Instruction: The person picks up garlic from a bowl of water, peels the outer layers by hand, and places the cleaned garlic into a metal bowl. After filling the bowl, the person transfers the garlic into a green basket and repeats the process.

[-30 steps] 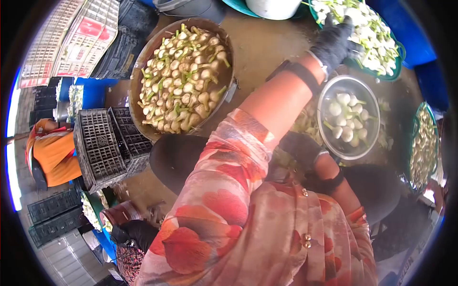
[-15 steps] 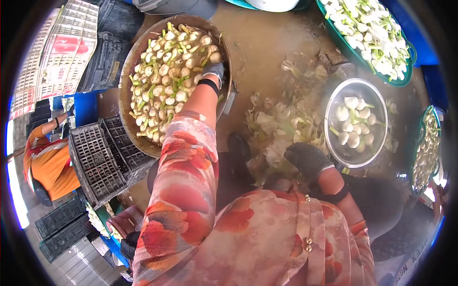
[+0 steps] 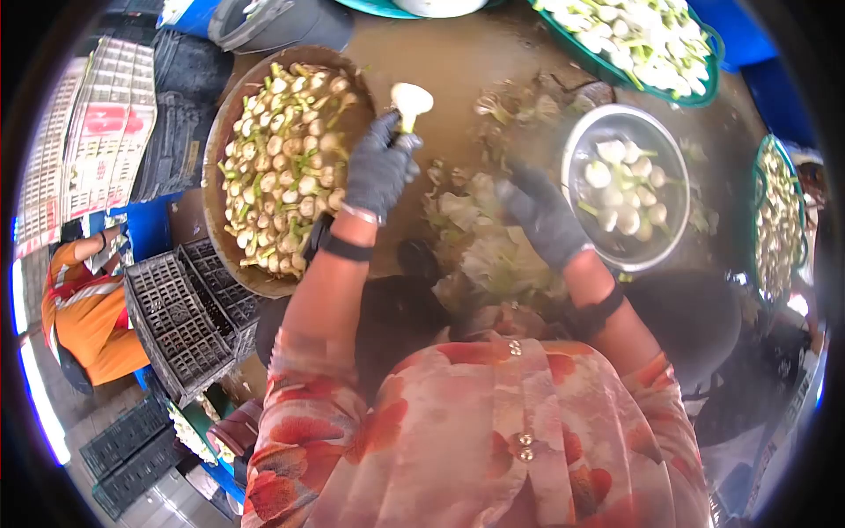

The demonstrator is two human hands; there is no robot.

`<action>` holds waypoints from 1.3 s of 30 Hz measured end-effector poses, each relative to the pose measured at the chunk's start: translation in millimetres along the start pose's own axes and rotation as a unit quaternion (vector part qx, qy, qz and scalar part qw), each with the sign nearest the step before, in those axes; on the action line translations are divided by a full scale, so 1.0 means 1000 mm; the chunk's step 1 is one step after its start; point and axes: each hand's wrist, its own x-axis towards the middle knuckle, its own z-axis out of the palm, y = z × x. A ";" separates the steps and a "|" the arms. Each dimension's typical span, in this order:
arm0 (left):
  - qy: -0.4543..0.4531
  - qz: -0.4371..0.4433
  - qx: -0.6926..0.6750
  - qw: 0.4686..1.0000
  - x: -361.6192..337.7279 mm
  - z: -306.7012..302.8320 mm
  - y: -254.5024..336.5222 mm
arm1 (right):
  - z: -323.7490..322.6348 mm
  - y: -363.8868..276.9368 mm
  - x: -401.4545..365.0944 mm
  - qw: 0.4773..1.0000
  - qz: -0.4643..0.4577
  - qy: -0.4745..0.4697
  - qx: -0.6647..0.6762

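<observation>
A white bulb (image 3: 412,99) with a short green stem is gripped in my gloved left hand (image 3: 380,167), just right of the large round tub (image 3: 214,158) of bulbs in brownish water. My gloved right hand (image 3: 544,216) is blurred and hangs over the heap of pale peelings (image 3: 480,233); its finger shape and any held item are unclear. Close to its right is a metal bowl (image 3: 676,238) with several white bulbs (image 3: 627,189) inside.
A green basket (image 3: 585,60) heaped with white bulbs is at the upper right, another (image 3: 762,198) at the far right. Black crates (image 3: 176,308) stand left, near a person in orange (image 3: 97,330). White crates (image 3: 106,132) and a dark bucket (image 3: 277,31) are upper left.
My left hand has come out of the tub and moved right, now with a bulb in it. My right hand has risen and shifted slightly left. The whole view has shifted.
</observation>
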 end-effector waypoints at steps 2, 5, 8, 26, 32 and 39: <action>-0.060 0.040 -0.008 0.997 -0.047 0.032 0.001 | 0.002 -0.015 -0.007 0.997 -0.003 -0.013 0.082; -0.100 0.094 0.068 0.988 -0.082 0.055 -0.028 | -0.011 -0.018 -0.002 0.987 -0.019 -0.119 0.106; -0.068 0.097 0.125 0.985 -0.097 0.059 -0.033 | -0.008 -0.016 -0.023 0.981 -0.130 -0.013 -0.141; -0.062 0.066 -0.169 0.982 -0.121 0.093 -0.013 | -0.020 -0.008 -0.047 0.900 -0.256 0.161 -0.314; -0.089 0.108 -0.145 0.979 -0.126 0.096 -0.009 | -0.019 -0.015 -0.046 0.896 -0.205 0.165 -0.357; -0.225 -0.005 -0.395 0.891 -0.124 0.083 -0.014 | -0.045 -0.005 -0.025 0.962 -0.024 0.122 -0.241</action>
